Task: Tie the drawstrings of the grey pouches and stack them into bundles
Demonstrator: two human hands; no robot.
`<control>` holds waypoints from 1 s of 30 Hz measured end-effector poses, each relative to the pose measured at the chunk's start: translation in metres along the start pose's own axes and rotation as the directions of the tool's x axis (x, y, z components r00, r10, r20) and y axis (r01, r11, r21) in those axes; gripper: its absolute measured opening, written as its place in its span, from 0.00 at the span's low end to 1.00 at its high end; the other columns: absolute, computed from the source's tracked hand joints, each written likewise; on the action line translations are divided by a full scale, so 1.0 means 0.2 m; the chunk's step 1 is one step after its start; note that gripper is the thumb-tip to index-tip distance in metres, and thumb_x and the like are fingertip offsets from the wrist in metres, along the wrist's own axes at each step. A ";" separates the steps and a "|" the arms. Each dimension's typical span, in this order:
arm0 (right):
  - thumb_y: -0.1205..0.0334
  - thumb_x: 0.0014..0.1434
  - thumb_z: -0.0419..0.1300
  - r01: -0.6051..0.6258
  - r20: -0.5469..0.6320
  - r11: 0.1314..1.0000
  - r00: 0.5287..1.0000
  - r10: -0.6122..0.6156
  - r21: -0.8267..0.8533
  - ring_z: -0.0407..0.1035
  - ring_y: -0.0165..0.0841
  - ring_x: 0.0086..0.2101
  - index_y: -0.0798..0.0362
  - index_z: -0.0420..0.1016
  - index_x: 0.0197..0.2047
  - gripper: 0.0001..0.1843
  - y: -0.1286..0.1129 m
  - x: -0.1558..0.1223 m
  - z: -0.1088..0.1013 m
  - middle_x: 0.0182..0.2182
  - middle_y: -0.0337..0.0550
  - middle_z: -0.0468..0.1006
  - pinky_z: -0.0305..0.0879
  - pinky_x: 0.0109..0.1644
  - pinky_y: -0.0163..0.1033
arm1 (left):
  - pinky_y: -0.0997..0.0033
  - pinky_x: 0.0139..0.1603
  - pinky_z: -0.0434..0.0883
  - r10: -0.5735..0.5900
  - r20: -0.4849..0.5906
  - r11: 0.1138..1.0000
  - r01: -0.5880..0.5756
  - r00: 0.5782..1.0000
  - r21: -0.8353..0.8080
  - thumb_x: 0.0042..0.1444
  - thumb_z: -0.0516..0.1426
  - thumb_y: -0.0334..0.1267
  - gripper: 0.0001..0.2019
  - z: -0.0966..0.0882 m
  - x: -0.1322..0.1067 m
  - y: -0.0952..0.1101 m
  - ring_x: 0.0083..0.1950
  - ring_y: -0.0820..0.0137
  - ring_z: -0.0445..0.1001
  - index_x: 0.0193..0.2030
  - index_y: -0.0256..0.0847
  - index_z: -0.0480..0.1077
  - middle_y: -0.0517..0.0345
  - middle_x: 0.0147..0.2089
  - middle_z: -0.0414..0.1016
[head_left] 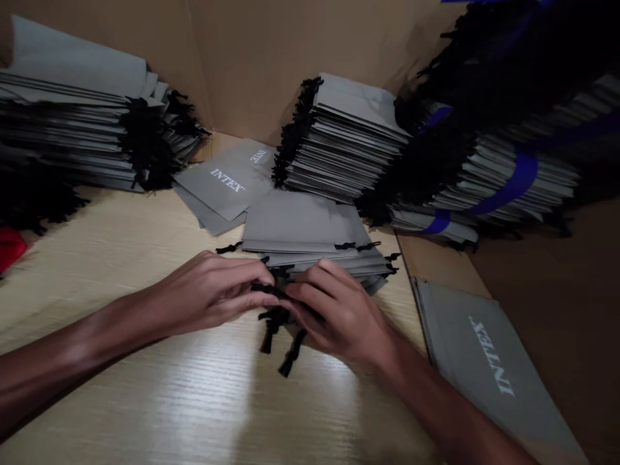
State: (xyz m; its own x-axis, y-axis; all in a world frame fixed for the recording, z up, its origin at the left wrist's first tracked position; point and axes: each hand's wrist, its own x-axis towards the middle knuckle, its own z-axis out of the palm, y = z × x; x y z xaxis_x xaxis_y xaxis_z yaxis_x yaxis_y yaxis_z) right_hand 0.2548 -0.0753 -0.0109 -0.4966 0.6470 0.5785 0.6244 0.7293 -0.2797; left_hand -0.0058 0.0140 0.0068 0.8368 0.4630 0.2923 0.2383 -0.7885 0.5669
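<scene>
Near the middle of the table my left hand (227,287) pinches a black drawstring cord (264,289) between thumb and fingers. My right hand (339,310) is closed beside it, its fingers curled at the same cord and a dark grey edge, mostly hidden by the hand. Several knotted black cord ends (285,352) hang below the fingers. Just beyond both hands lies a loose pile of grey drawstring pouches (300,223), with knotted cord ends sticking out at its sides.
Stacks of grey pouches with black cords stand at the back left (72,58) and back centre (349,142). Blue bands (513,181) wrap bundles at the right. Flat INTEX pouches (227,181) lie behind the pile, and another INTEX pouch (484,361) lies right. Cardboard walls (290,58) surround the table.
</scene>
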 end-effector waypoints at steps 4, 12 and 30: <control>0.60 0.78 0.68 -0.069 -0.027 0.991 0.997 0.072 0.113 0.75 0.40 0.43 0.57 0.82 0.55 0.10 0.00 0.01 -0.08 0.44 0.50 0.86 0.74 0.50 0.47 | 0.76 0.32 0.66 0.069 0.017 0.997 -0.070 0.997 0.044 0.79 0.62 0.44 0.09 -0.02 0.00 0.00 0.28 0.76 0.74 0.48 0.42 0.80 0.64 0.35 0.81; 0.70 0.75 0.65 -0.191 -0.211 0.968 0.952 0.223 0.163 0.75 0.36 0.39 0.52 0.82 0.46 0.05 0.03 0.03 -0.17 0.39 0.44 0.86 0.71 0.46 0.44 | 0.75 0.29 0.65 0.127 0.046 0.990 -0.129 0.991 0.049 0.76 0.65 0.46 0.08 -0.02 0.00 -0.02 0.25 0.76 0.70 0.51 0.44 0.79 0.65 0.35 0.81; 0.70 0.76 0.67 -0.219 -0.281 0.964 0.925 0.254 0.149 0.83 0.28 0.29 0.50 0.87 0.53 0.08 -0.01 0.00 -0.15 0.43 0.40 0.93 0.79 0.34 0.33 | 0.71 0.30 0.76 0.272 0.085 0.959 -0.278 0.958 0.057 0.74 0.65 0.33 0.08 -0.03 -0.02 0.08 0.27 0.70 0.86 0.55 0.47 0.84 0.59 0.40 0.93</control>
State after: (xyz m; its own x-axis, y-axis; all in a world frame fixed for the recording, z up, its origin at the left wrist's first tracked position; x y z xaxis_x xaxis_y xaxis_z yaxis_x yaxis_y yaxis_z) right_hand 0.2715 -0.0823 0.0122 -0.1312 0.7216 0.6798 0.6209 0.5944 -0.5111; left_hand -0.0084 0.0009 0.0189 0.9088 0.1946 0.3692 0.0245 -0.9080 0.4183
